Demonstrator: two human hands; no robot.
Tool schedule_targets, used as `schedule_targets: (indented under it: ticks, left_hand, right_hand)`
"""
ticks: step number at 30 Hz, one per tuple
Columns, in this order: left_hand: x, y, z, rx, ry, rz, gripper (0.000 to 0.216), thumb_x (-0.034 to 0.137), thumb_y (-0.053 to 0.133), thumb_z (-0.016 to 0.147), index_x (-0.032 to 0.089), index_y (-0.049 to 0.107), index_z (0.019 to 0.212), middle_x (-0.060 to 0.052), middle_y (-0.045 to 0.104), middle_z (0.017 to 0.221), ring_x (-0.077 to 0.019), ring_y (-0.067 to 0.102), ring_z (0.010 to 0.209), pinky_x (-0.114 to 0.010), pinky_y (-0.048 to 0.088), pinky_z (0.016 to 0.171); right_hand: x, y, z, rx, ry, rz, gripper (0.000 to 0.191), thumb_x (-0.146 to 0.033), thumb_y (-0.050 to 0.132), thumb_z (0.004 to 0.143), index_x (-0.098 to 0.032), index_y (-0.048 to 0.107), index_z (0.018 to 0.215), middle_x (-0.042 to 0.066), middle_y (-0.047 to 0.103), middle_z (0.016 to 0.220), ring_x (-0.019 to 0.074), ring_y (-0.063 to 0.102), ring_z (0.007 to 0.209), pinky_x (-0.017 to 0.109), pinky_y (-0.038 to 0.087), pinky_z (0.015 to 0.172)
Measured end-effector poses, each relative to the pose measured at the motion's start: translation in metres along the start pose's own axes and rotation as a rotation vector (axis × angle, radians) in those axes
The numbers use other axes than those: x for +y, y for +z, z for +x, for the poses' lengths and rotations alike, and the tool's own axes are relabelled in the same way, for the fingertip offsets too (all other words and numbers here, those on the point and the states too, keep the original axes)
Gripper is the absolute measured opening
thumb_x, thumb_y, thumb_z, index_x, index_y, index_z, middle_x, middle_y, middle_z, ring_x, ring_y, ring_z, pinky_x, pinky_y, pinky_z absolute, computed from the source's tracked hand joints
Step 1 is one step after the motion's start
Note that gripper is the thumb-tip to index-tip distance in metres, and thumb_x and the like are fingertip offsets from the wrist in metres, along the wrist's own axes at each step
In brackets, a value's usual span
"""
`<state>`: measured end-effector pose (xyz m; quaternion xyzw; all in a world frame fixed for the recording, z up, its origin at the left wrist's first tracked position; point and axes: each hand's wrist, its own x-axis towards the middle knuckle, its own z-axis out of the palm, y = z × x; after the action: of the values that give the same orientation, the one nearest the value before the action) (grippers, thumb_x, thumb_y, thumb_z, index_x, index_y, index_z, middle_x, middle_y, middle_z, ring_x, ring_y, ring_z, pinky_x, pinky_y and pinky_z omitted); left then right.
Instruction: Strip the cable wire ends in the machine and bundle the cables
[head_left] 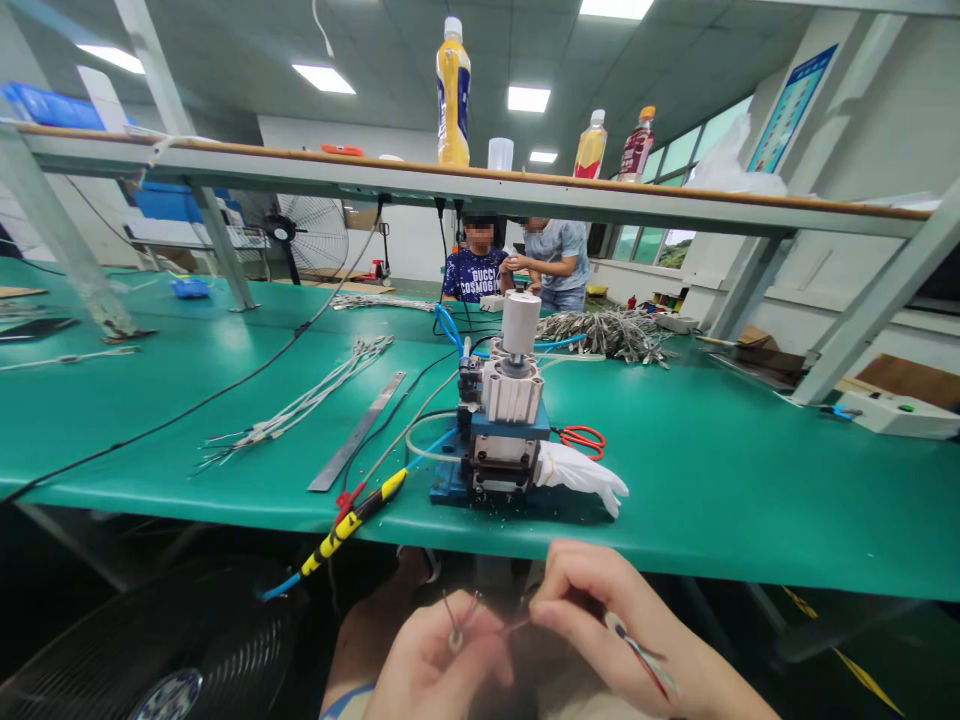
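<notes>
Green bench (712, 480) with small press (504, 420), white glove (581, 475), red scissors (583, 437), steel ruler (358, 430), wire bundles (300, 405).

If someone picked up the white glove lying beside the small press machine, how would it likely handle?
The white glove would probably be floppy: it lies flat and limp on the green table, fingers splayed. It looks like thin fabric, so likely light. One end sits against the machine, so it might snag there; I cannot tell.
</notes>
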<state>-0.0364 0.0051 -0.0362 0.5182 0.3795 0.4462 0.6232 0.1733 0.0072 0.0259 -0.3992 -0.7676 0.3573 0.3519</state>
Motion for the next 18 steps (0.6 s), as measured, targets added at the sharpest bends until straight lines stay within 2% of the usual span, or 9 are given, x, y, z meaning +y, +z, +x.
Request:
schedule_targets:
  ticks: [3, 6, 8, 11, 14, 18]
  left_hand:
    - [0.003, 0.004, 0.004, -0.043, 0.016, 0.062, 0.029, 0.044, 0.073, 0.079, 0.016, 0.069, 0.073, 0.0, 0.063, 0.064, -0.0107, 0.054, 0.061, -0.019, 0.047, 0.061]
    - [0.005, 0.01, 0.007, -0.043, 0.083, 0.174, 0.022, 0.037, 0.082, 0.069, 0.019, 0.071, 0.073, 0.0, 0.062, 0.064, -0.0113, 0.051, 0.057, -0.02, 0.045, 0.056]
    - [0.003, 0.013, 0.008, -0.015, 0.127, 0.236, 0.021, 0.036, 0.083, 0.069, 0.02, 0.07, 0.066, 0.0, 0.061, 0.06, -0.0135, 0.051, 0.057, -0.022, 0.045, 0.056]
    - [0.0, 0.016, 0.008, 0.007, 0.141, 0.233, 0.034, 0.044, 0.073, 0.079, 0.019, 0.067, 0.056, -0.003, 0.059, 0.056, -0.0159, 0.054, 0.059, -0.025, 0.046, 0.059]
    - [-0.003, 0.018, 0.008, -0.017, 0.134, 0.151, 0.046, 0.056, 0.066, 0.082, 0.017, 0.067, 0.057, -0.003, 0.059, 0.058, -0.0139, 0.054, 0.055, -0.024, 0.045, 0.056]
    - [-0.001, 0.016, 0.007, -0.121, 0.015, -0.005, 0.055, 0.064, 0.061, 0.082, 0.013, 0.067, 0.06, -0.002, 0.059, 0.058, -0.01, 0.052, 0.053, -0.021, 0.044, 0.058]
  right_hand:
    - [-0.001, 0.005, 0.001, 0.089, 0.113, 0.029, 0.028, -0.034, 0.055, 0.095, -0.018, 0.058, 0.072, 0.0, 0.056, 0.072, 0.0144, 0.051, 0.067, 0.026, 0.039, 0.063]
    - [-0.007, 0.008, 0.003, 0.064, 0.126, 0.023, 0.028, -0.034, 0.054, 0.094, -0.018, 0.057, 0.071, 0.0, 0.055, 0.071, 0.0146, 0.05, 0.066, 0.026, 0.038, 0.062]
    - [-0.011, 0.008, 0.004, 0.026, 0.112, 0.022, 0.027, -0.033, 0.053, 0.093, -0.017, 0.058, 0.071, 0.001, 0.055, 0.07, 0.0149, 0.05, 0.066, 0.026, 0.038, 0.061]
    - [-0.015, 0.006, 0.004, 0.015, 0.105, 0.028, 0.027, -0.033, 0.053, 0.092, -0.017, 0.057, 0.07, 0.001, 0.053, 0.069, 0.015, 0.049, 0.065, 0.027, 0.037, 0.061]
    - [-0.012, 0.004, 0.001, 0.012, 0.126, 0.076, 0.027, -0.033, 0.055, 0.091, -0.018, 0.056, 0.069, 0.0, 0.053, 0.069, 0.0148, 0.049, 0.065, 0.026, 0.038, 0.061]
    - [-0.009, 0.002, 0.0, -0.011, 0.16, 0.145, 0.026, -0.034, 0.059, 0.09, -0.018, 0.057, 0.069, 0.001, 0.056, 0.071, 0.0153, 0.051, 0.067, 0.027, 0.039, 0.062]
